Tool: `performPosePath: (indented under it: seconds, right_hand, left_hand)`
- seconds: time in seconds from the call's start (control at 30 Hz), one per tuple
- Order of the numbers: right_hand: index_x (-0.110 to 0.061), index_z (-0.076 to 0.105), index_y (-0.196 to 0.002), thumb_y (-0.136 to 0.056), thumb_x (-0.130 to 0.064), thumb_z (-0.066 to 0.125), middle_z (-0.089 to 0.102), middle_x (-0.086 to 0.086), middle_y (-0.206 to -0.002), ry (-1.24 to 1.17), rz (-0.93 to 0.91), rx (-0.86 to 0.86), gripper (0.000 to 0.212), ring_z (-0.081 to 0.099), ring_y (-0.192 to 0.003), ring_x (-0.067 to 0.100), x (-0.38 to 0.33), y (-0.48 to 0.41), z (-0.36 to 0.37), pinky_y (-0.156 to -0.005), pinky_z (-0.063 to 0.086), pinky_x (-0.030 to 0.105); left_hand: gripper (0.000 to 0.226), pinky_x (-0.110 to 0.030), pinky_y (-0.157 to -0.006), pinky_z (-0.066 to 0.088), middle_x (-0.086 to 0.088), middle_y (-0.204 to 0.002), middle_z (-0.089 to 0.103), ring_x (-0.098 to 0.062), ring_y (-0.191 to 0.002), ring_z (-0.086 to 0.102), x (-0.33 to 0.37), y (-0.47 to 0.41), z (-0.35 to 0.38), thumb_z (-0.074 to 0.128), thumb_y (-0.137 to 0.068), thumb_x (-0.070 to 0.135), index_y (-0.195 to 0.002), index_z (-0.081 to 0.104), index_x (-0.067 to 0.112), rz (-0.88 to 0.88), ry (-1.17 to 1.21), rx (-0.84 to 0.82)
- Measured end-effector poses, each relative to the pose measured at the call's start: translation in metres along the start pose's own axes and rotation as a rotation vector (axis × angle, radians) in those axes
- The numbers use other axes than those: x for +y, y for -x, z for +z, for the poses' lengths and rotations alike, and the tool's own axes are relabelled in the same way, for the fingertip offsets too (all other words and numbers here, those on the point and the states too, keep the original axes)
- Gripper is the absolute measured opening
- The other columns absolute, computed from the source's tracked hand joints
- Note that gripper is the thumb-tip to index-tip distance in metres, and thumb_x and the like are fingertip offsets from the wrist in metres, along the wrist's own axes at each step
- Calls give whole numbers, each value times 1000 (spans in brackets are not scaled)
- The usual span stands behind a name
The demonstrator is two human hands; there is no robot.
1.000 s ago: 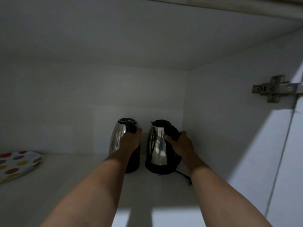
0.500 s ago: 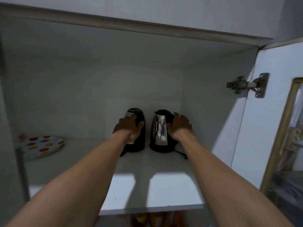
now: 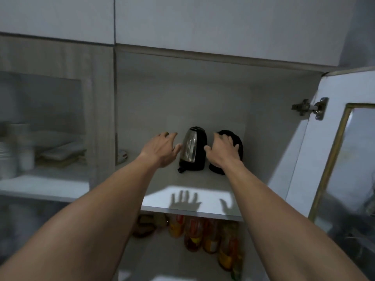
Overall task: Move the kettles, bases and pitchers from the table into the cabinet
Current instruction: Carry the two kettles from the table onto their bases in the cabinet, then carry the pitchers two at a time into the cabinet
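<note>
Two steel-and-black kettles stand side by side at the back of the cabinet shelf (image 3: pixel 188 191). The left kettle (image 3: pixel 192 149) shows fully, upright on its black base. The right kettle (image 3: pixel 236 142) is largely covered by my right hand (image 3: pixel 222 150), whose fingers are spread in front of it. My left hand (image 3: pixel 162 147) hovers open just left of the left kettle, fingers apart and off its handle. Neither hand holds anything.
The cabinet door (image 3: pixel 332 151) with a metal hinge (image 3: pixel 310 107) stands open on the right. A spotted plate (image 3: pixel 121 156) lies at the shelf's left edge. Bottles (image 3: pixel 194 234) fill the shelf below. Stacked dishes (image 3: pixel 58 153) sit behind glass on the left.
Both hands have let go of the kettles and drawn back with fingers spread. The view has pulled away from the shelf, so the whole cabinet opening now shows.
</note>
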State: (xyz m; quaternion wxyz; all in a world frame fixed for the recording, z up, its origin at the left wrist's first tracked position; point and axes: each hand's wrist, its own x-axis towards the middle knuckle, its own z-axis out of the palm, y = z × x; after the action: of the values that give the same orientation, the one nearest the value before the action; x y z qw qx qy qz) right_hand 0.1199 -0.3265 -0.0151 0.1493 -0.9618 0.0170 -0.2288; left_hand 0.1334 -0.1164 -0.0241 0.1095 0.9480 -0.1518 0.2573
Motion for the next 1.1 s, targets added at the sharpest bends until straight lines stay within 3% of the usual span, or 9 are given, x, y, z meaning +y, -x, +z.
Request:
performPosePath:
  seconds: [0.3,0.47,0.67,0.9,0.93,1.1]
  right_hand:
    - [-9,43,-142,-97,-42,51,44,19,-147,-65,-227,-57,56,30,-143,36,-96,67,13,-115,25,61]
    - [-11,30,-154,-100,-43,46,38,18,-153,-157,-391,-137,65,23,-148,35,-166,121,25,-118,19,63]
    - [-14,22,-158,-100,-46,45,26,18,-162,-250,-567,-248,70,16,-151,35,-265,192,44,-119,14,64]
    - [-13,26,-155,-101,-44,43,33,19,-156,-299,-753,-317,65,23,-147,35,-368,268,63,-116,21,63]
    - [-14,25,-155,-100,-45,43,32,19,-157,-321,-845,-363,65,23,-148,35,-428,306,75,-116,21,63]
    - [-15,24,-155,-102,-45,42,32,17,-157,-368,-902,-399,64,23,-148,34,-490,349,90,-117,20,63]
  left_hand:
    - [55,-44,-99,45,-17,-135,55,-36,-122,53,-64,126,-65,35,-100,51,-139,48,15,-193,-141,43]
    - [64,-49,-106,39,-15,-138,55,-32,-131,45,-103,221,-102,25,-96,57,-139,45,15,-352,-264,63]
    - [57,-51,-107,36,-16,-141,49,-33,-132,41,-146,334,-158,30,-100,51,-142,42,13,-554,-371,95]
    - [61,-54,-112,30,-14,-149,41,-32,-140,32,-194,440,-207,29,-101,50,-149,33,14,-774,-440,107]
    - [61,-53,-112,31,-14,-149,41,-31,-140,33,-228,492,-231,29,-101,51,-149,33,14,-869,-458,135]
    - [59,-47,-110,34,-11,-145,46,-29,-136,37,-267,550,-252,32,-100,49,-147,37,14,-901,-538,163]
